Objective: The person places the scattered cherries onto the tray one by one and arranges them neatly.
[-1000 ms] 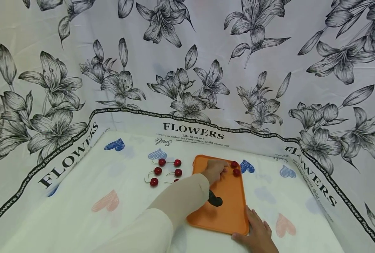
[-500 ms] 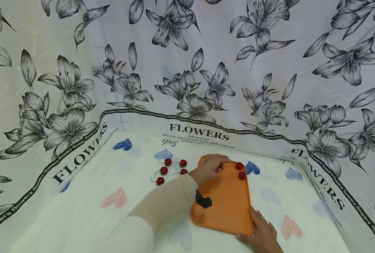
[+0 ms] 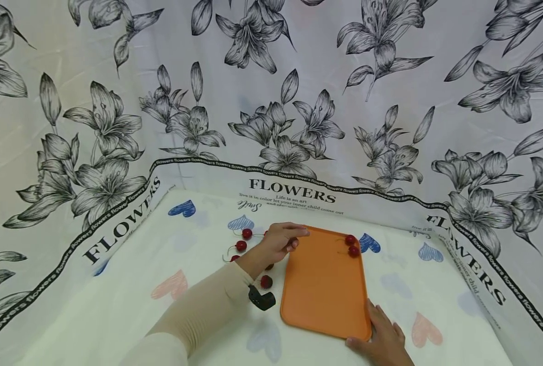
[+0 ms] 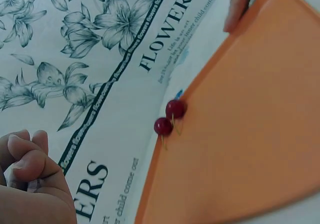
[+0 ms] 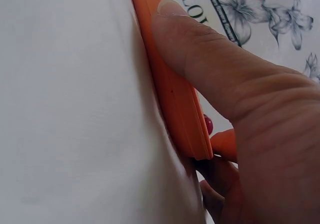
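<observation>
Left hand (image 3: 278, 243): Drawn left since half a second ago, from over the tray's far end to its far-left corner.
Fingers of the left hand: Loosely curled, grasping nothing visible; the index finger points toward the tray's far edge.
Fingers of the right hand (image 3: 381, 333): Grasping the near-right corner of the orange tray (image 3: 326, 290), thumb on one side, other fingers on the next.
Cherries in the tray: A red pair (image 3: 352, 246) sits side by side in the far-right corner, unmoved.
Loose cherries (image 3: 241, 245): On the worktop (image 3: 221, 333), left of the tray; one is mostly behind the left hand, another partly behind the wrist, a third cut by the sleeve (image 3: 207, 305).
Black device (image 3: 262, 299): Hangs at the left wrist, its details hard to make out.
Left wrist view: Reveals the tray cherries' stems clearly, faint from the head.
Right wrist view: Shows the thumb pressed to the tray's outer wall, with only a sliver of one cherry beyond.
</observation>
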`<move>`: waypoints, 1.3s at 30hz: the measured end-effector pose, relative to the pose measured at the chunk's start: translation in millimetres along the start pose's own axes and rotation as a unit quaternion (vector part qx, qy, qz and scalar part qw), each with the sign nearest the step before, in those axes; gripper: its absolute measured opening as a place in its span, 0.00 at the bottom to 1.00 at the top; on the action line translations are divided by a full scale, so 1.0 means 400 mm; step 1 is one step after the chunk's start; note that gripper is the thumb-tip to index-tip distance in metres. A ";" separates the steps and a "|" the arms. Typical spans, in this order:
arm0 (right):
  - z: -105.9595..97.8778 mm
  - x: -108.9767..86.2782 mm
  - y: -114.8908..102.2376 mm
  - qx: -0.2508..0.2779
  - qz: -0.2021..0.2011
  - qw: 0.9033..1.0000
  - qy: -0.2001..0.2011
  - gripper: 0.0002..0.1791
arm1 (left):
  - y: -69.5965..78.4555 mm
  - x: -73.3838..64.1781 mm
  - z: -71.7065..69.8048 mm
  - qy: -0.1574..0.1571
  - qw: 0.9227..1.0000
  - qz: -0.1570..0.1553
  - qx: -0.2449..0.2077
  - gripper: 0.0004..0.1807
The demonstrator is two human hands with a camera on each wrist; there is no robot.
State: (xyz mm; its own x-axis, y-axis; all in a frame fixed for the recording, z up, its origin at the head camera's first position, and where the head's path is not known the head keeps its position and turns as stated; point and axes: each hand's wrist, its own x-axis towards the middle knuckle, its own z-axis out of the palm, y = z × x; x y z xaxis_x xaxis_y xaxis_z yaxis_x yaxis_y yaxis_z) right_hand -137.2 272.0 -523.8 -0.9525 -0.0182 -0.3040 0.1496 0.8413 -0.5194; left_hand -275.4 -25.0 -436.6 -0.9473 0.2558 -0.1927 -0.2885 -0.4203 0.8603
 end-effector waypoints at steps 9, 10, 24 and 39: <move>-0.003 -0.002 0.000 0.000 0.010 1.000 -0.005 0.76 | 0.025 -0.085 -0.121 0.016 1.000 0.019 0.014 0.14; -0.003 -0.002 0.001 0.000 0.009 1.000 -0.006 0.76 | 0.027 -0.094 -0.133 0.021 0.999 0.022 0.016 0.12; -0.003 -0.009 0.011 0.001 -0.025 1.000 0.003 0.70 | -0.039 -0.175 -0.258 0.045 0.996 0.036 0.074 0.12; -0.004 -0.019 0.000 -0.005 -0.044 0.999 0.005 0.68 | -0.112 -0.202 -0.301 0.050 0.982 0.017 0.180 0.14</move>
State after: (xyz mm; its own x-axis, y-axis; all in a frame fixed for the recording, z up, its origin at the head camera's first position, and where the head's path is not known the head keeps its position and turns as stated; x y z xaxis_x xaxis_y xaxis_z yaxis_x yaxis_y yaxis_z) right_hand -130.4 273.0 -520.5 -0.9642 -0.0870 -0.2504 0.0630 0.8425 -0.5350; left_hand -202.5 -131.6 -516.3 -0.9699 0.1523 -0.1900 -0.2048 -0.0878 0.9749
